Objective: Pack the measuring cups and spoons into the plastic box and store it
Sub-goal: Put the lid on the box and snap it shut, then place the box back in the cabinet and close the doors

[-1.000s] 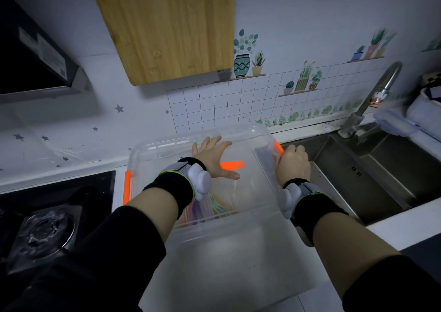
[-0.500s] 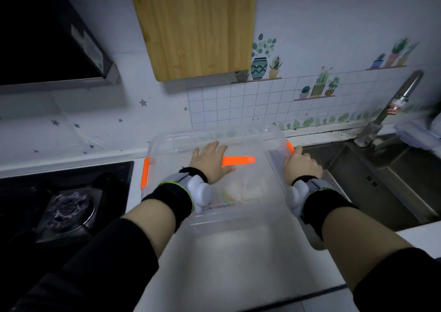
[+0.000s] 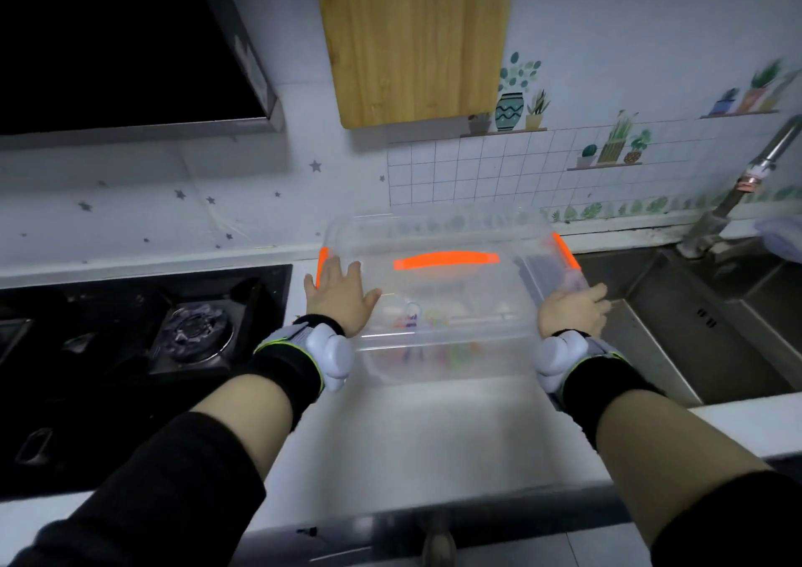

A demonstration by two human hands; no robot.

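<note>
A clear plastic box (image 3: 451,237) with its lid on, an orange handle (image 3: 447,259) and orange side clips stands on the white counter against the back wall. Colourful measuring cups and spoons (image 3: 427,319) show faintly through its walls. My left hand (image 3: 338,293) lies flat on the lid's left part, fingers spread, next to the left clip. My right hand (image 3: 573,308) is curled around the box's near right corner, below the right clip.
A black gas hob (image 3: 191,328) lies to the left under a dark range hood (image 3: 130,46). A steel sink (image 3: 711,306) with a faucet (image 3: 755,176) lies right of the box. A wooden board (image 3: 412,37) hangs on the wall above. The white counter (image 3: 425,427) reaches to its front edge.
The box sits further back toward the wall. My left hand slid from the lid's middle to its left side; my right hand moved from the right clip to the near right corner.
</note>
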